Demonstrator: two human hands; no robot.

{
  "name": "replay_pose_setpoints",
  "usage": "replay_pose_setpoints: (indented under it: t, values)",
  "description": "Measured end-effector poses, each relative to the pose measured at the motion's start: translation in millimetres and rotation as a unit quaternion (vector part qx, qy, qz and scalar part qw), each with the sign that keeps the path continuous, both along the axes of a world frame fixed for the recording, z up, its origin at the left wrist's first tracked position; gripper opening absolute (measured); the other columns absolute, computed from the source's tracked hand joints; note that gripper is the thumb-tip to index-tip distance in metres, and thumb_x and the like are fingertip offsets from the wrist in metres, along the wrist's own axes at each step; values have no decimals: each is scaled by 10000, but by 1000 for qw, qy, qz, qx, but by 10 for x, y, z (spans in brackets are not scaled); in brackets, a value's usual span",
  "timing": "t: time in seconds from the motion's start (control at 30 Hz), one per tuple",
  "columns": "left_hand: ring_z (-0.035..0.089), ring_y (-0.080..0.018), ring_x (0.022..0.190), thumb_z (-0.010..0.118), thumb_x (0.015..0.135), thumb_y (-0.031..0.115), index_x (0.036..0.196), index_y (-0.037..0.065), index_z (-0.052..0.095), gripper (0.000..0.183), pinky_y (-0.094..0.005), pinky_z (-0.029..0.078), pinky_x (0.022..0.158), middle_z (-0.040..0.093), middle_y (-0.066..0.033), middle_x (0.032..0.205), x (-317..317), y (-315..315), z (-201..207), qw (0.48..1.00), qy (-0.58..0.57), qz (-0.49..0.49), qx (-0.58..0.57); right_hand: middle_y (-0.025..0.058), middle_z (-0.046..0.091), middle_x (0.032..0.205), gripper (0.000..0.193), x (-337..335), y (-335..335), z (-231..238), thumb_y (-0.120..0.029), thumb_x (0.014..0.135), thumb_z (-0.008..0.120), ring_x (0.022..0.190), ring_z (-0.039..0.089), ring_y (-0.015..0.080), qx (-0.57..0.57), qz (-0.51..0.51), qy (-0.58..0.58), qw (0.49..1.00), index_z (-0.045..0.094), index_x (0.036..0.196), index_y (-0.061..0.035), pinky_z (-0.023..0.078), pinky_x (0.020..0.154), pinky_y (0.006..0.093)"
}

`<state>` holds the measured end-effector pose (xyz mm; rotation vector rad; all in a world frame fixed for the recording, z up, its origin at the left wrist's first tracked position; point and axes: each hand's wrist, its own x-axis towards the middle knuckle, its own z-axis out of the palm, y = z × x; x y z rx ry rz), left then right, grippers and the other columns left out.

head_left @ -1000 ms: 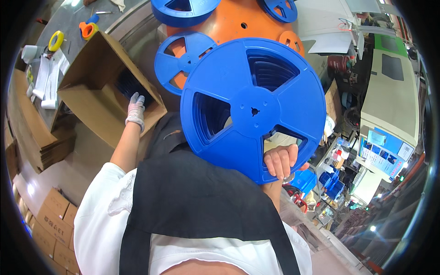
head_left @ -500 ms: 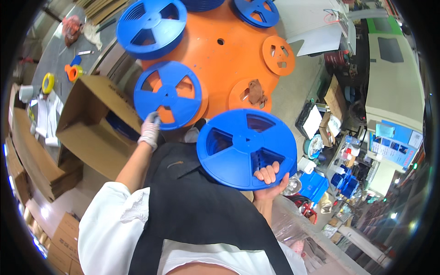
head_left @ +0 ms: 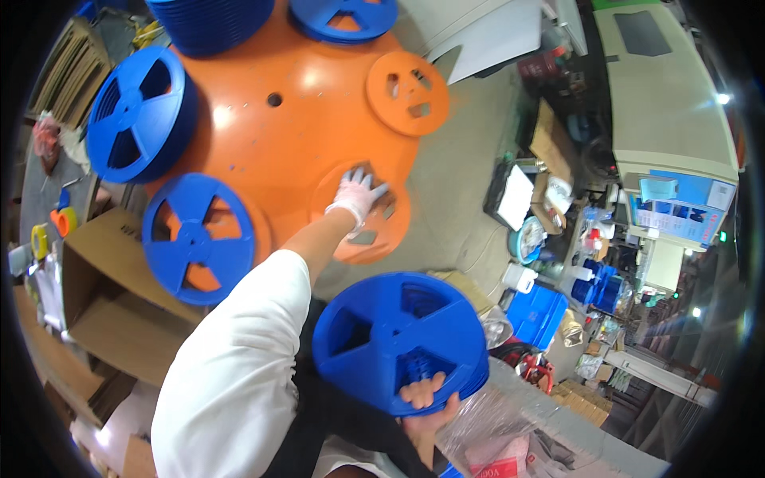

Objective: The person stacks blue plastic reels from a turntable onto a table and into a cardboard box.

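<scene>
My left hand (head_left: 356,199), in a white glove with greyish fingertips, reaches out over an orange slotted disc (head_left: 374,239) at the near right of the large orange table. Its fingers are spread, palm down; what lies beneath it is hidden. A stack of blue plastic reels (head_left: 366,374) is held tilted in front of my body by my bare right hand (head_left: 426,398). The fingers hook through a cutout and the thumb stays outside the rim. A single blue reel (head_left: 194,241) rests on another orange disc at the table's near left.
More blue reel stacks stand around the orange table (head_left: 279,135): one at the left (head_left: 139,115) and others at the far edge. A bare orange disc (head_left: 408,94) is at the right. An open cardboard box (head_left: 119,295) sits at the left; a blue bin (head_left: 535,315) is at the right.
My left hand has left the blue reel at the left and reached across to the near-right orange disc. The brown cloth on that disc no longer shows. The view has shifted right.
</scene>
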<state>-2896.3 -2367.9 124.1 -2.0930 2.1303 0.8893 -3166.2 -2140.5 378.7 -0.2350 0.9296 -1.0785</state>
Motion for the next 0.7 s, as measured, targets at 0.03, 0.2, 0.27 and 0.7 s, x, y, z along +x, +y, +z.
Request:
replay_pose_setpoints:
  t: [0.03, 0.2, 0.27, 0.7]
  values:
    - [326, -341, 1351, 750, 719, 294, 1381, 239, 430, 738, -496, 233, 1111, 443, -126, 1380, -31, -83, -171, 1000, 5, 19, -9, 21, 448, 633, 388, -3, -7, 0, -481, 844, 544, 582, 418, 157, 0, 8, 11, 1000, 507, 935, -106, 369, 651, 359]
    - [565, -293, 1113, 715, 698, 462, 1108, 156, 650, 516, -396, 406, 967, 608, -141, 1156, 129, 258, 274, 995, 35, 77, 47, 28, 470, 669, 372, 13, 14, -20, -455, 846, 540, 621, 443, 172, -12, 2, -42, 999, 518, 949, -98, 381, 688, 380]
    - [503, -333, 1128, 654, 752, 479, 1076, 122, 647, 482, -418, 432, 935, 546, -171, 1169, 235, 758, 332, 979, 105, 178, -3, 31, 471, 684, 350, 82, -43, 65, -441, 852, 538, 627, 441, 176, -14, 17, -53, 998, 509, 938, -102, 374, 695, 382]
    - [570, -385, 1129, 620, 873, 173, 1313, 50, 478, 479, -392, 462, 951, 581, -228, 1219, 636, 2570, 2238, 800, 429, 307, -287, 22, 480, 648, 369, 1337, -60, 509, -440, 830, 578, 608, 478, 161, -86, 352, -284, 888, 501, 878, -82, 374, 689, 335]
